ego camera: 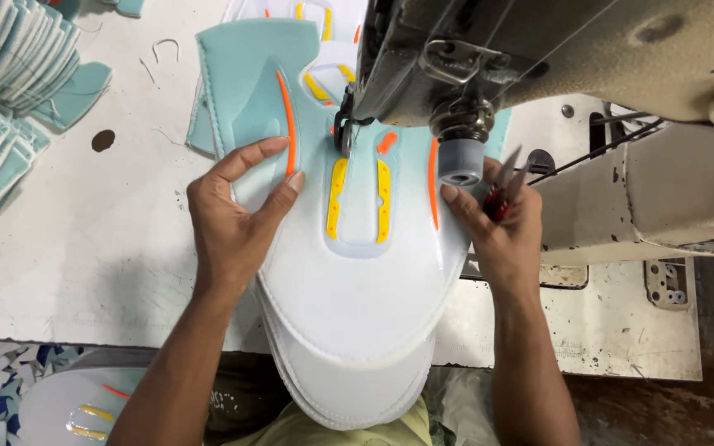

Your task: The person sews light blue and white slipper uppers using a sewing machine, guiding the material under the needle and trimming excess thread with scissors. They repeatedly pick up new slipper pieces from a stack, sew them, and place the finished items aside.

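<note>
A flat shoe upper panel (357,272), white and pale teal with orange and yellow stripes, lies under the needle (345,132) of a sewing machine (555,58). My left hand (237,219) presses its spread fingers on the panel's left side, next to an orange stripe. On the panel's right edge rests my right hand (497,227), which also grips small red-handled thread snips (502,194) with the blades pointing up. More panels lie stacked beneath the top one.
A stack of teal and white panels (2,91) sits at the far left of the white table (84,248). Another panel (76,405) lies low at the left, below the table edge. The machine's arm fills the upper right.
</note>
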